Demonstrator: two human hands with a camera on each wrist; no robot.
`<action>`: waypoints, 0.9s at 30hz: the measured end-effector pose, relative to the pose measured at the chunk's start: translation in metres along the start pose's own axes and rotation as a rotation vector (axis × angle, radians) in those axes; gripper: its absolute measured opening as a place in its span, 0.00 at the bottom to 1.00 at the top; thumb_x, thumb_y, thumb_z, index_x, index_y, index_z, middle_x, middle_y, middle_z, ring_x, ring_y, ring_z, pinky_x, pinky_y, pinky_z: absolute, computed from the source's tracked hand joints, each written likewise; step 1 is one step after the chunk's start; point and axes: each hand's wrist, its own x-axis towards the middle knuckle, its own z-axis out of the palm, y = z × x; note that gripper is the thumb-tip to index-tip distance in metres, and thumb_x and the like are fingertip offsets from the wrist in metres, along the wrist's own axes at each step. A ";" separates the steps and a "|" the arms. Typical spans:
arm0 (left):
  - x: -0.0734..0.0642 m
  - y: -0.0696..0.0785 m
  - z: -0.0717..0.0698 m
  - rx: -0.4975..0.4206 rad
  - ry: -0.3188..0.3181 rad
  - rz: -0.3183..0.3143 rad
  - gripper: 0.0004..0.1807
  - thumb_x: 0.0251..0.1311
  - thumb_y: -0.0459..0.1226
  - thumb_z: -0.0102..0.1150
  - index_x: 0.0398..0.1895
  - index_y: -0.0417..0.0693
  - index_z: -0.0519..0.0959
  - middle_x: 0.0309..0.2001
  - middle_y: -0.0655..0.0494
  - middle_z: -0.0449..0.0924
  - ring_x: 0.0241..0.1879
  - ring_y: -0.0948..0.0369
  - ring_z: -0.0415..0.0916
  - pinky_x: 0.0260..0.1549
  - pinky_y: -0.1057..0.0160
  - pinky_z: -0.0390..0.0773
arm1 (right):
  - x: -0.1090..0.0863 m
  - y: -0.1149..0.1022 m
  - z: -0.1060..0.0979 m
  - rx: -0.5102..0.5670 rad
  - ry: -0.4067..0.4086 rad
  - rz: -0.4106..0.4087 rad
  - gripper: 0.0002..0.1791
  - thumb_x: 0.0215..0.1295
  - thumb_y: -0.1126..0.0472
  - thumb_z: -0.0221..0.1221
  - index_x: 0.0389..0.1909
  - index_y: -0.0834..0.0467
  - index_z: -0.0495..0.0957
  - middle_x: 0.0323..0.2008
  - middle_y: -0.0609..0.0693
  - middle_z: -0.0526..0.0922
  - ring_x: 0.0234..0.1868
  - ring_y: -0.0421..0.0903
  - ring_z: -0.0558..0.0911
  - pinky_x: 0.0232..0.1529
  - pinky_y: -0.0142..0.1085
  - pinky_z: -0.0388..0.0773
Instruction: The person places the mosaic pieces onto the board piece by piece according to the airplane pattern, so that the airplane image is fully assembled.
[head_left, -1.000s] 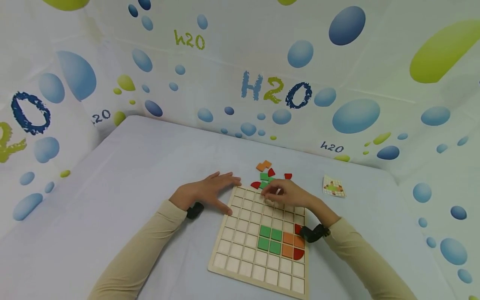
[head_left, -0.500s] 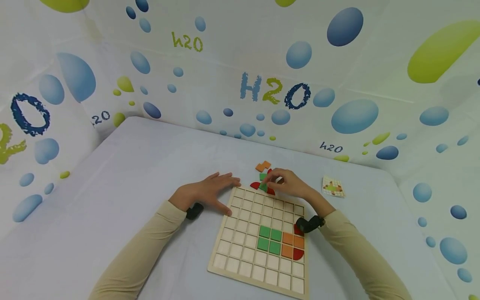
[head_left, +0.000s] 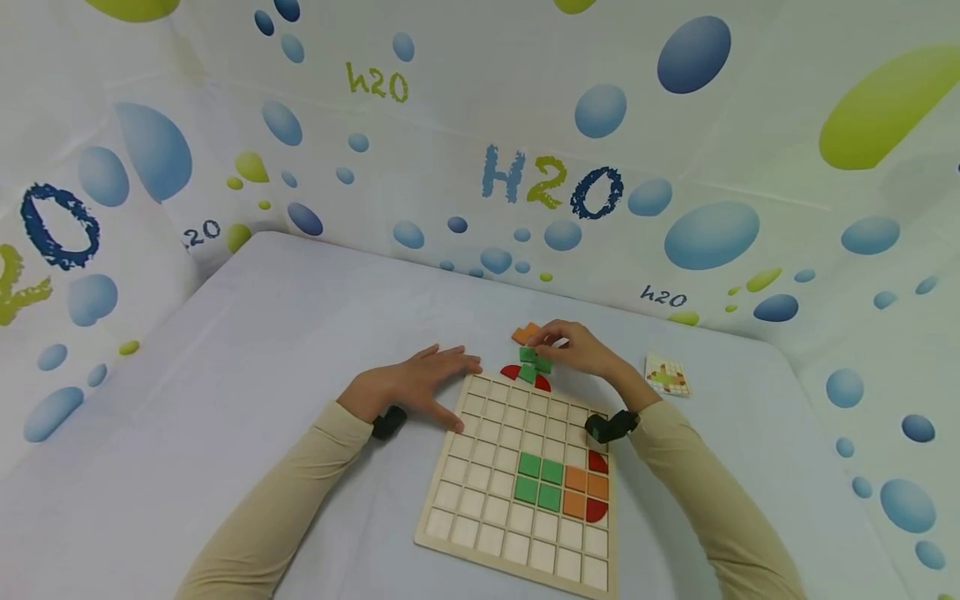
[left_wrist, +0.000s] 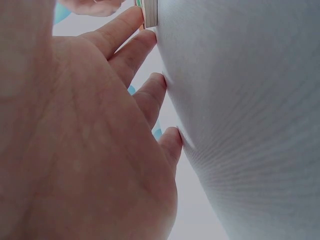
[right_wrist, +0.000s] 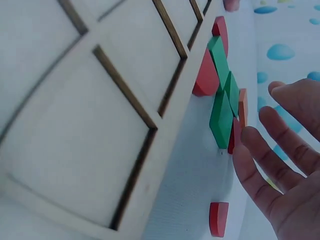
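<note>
One gridded wooden board (head_left: 480, 500) lies on the white tabletop (head_left: 337, 292), right of the scene's middle. Set in its right half are nine pieces: four green squares (head_left: 530, 464) in a block, three orange squares (head_left: 576, 477) to their right and two red rounded pieces (head_left: 597, 510) by the right edge. Beyond the far edge lie three loose green squares (right_wrist: 221, 122), two loose orange squares (head_left: 520, 336) and four loose red pieces (right_wrist: 218, 219), one well to the right of the others. One patterned card (head_left: 666, 375) lies farther right.

Both forearms reach in from the near side, slanting inward. The left hand (head_left: 412, 383) is spread, palm down, at the board's far left corner; its thumb touches the left edge, and fingertips rest on the tabletop. The right hand (head_left: 577, 346) hovers over the loose pieces, fingers loosely bent and parted, grasping nothing; whether a fingertip touches one I cannot tell.
</note>
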 end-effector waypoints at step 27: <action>-0.003 0.004 -0.002 -0.012 0.005 -0.006 0.47 0.50 0.51 0.73 0.70 0.44 0.63 0.74 0.45 0.56 0.76 0.46 0.43 0.72 0.41 0.39 | 0.019 0.021 0.001 -0.064 0.004 0.037 0.16 0.65 0.71 0.58 0.54 0.69 0.76 0.60 0.66 0.71 0.49 0.59 0.77 0.40 0.35 0.75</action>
